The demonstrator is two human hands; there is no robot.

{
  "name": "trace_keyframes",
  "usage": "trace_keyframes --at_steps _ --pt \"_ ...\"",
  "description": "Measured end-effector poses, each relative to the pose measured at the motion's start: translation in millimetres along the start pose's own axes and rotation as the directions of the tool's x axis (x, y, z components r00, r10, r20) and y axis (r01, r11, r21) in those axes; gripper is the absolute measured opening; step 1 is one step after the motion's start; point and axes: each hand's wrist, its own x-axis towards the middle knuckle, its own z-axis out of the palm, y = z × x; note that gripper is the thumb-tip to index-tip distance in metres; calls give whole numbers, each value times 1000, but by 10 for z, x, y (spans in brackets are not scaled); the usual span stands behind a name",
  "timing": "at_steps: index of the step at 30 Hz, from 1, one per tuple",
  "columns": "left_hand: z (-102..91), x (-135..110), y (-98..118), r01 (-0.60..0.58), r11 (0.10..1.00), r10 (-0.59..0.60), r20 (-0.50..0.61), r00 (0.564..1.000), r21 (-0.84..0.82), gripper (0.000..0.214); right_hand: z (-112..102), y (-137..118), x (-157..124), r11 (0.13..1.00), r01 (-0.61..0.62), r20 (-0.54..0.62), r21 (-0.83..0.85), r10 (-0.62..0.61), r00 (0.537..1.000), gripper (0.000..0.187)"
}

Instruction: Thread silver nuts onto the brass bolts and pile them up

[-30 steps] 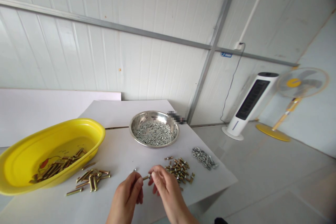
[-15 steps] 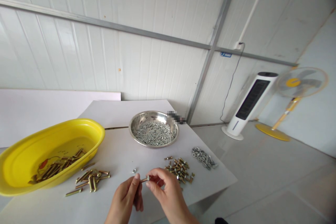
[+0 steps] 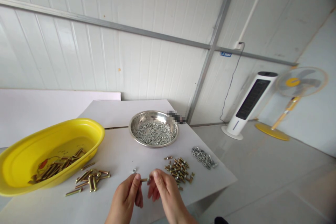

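My left hand (image 3: 125, 193) and my right hand (image 3: 163, 191) are close together above the front of the white table (image 3: 118, 152). My left fingers pinch a brass-coloured bolt (image 3: 144, 180) by one end. My right thumb and fingers pinch a small steel ring (image 3: 148, 180) at the bolt's other end; whether it is a nut or a washer is too small to tell. A tiny steel piece (image 3: 134, 170) lies on the table just beyond my left hand.
A yellow plastic basin (image 3: 31, 147) holding brass-coloured bolts stands at the left, with loose bolts (image 3: 91, 181) beside it. Further on are a steel bowl (image 3: 153, 113) of small rings, a bolt pile (image 3: 179, 170) and a steel ring pile (image 3: 203, 158). A tower fan (image 3: 252, 103) and pedestal fan (image 3: 296, 91) stand on the floor at the right.
Both hands have moved lower and closer together, still holding the bolt between them. My right fingers have shifted around the bolt's end.
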Motion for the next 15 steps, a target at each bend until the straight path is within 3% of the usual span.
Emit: trace_keyframes --at_steps 4,8,15 --pt "-13 30 -75 25 989 -29 -25 999 -149 50 -47 -95 14 993 94 -24 -73 -96 995 22" --pt "-18 38 -121 76 971 -73 20 997 -228 50 -37 -127 21 968 170 -33 -185 -179 983 29" --pt "-36 31 -72 72 983 -64 55 996 -167 50 -6 -20 26 989 108 -30 -98 -112 993 13"
